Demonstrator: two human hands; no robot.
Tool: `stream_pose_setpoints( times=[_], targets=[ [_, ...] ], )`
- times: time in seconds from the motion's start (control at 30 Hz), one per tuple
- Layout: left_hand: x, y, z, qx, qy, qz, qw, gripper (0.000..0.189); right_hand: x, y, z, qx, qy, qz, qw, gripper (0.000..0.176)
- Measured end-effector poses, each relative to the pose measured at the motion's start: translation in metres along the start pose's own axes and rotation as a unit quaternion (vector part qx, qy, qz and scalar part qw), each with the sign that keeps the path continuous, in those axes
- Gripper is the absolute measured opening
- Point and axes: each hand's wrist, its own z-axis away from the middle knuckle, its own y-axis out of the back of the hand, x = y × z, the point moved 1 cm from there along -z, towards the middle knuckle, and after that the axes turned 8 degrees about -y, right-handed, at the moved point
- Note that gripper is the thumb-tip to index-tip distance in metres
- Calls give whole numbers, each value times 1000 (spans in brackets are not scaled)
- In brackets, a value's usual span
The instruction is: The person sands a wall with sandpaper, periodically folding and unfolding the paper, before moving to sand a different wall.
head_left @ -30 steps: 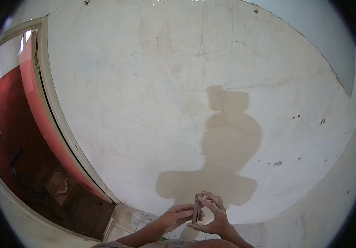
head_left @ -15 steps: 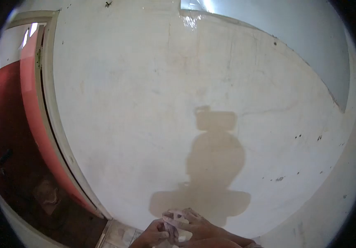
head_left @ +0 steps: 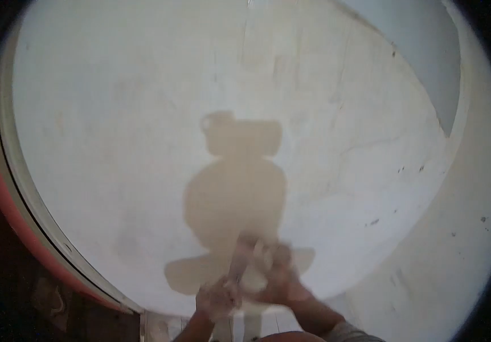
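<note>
Both of my hands are low in the middle of the head view, in front of a pale wall [head_left: 131,165]. My left hand [head_left: 218,299] is closed around the lower end of a narrow, flat, brownish thing [head_left: 240,263], too blurred to name. Just right of it and slightly higher, my right hand [head_left: 279,279] is smeared by motion near the upper part of that thing. Its fingers cannot be made out. A pale patch shows between the two hands.
A person-shaped shadow [head_left: 234,199] falls on the wall. At the left edge runs a door frame [head_left: 29,185] with a red curved edge [head_left: 15,219] beside it. A grey-blue area [head_left: 428,51] fills the upper right. Pale floor tiles [head_left: 157,328] show at the bottom.
The view has shifted left-to-right and downward, so the doorway is now mostly out of sight. My hands appear higher and farther apart, with the narrow thing now visible between them.
</note>
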Motion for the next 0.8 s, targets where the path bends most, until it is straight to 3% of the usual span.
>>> stream_pose_setpoints(
  times=[0.03,0.2,0.3,0.4,0.43,0.53,0.57,0.67,0.73,0.8],
  targets=[
    [7,20,-7,-71,32,-26,997,61,9,4,-14,53,-27,31,998,74],
    [18,22,-15,-39,59,-124,990,52,63,26,-51,316,-87,158,931,79],
    [22,6,-11,-2,34,-178,983,49,81,26,-40,315,-110,235,913,76],
    [29,-12,-15,-39,15,-246,968,49,86,12,-40,352,-24,174,920,69],
    [35,-15,-21,-80,42,-256,962,49,89,6,-41,322,-10,133,937,62],
    [29,-31,-20,61,-20,-191,980,48,91,-6,-45,263,-6,141,954,55],
    [29,-28,-21,50,-19,-192,980,48,84,-2,-42,235,-28,150,960,46],
    [23,-14,-27,-14,-17,-211,977,50,106,-17,-29,254,-49,190,947,42],
    [17,-9,-26,-64,-7,-243,968,52,116,-17,-21,293,-39,205,933,43],
    [14,-6,-25,-45,0,-231,972,42,126,-7,-25,341,-51,211,915,42]
  ],
)
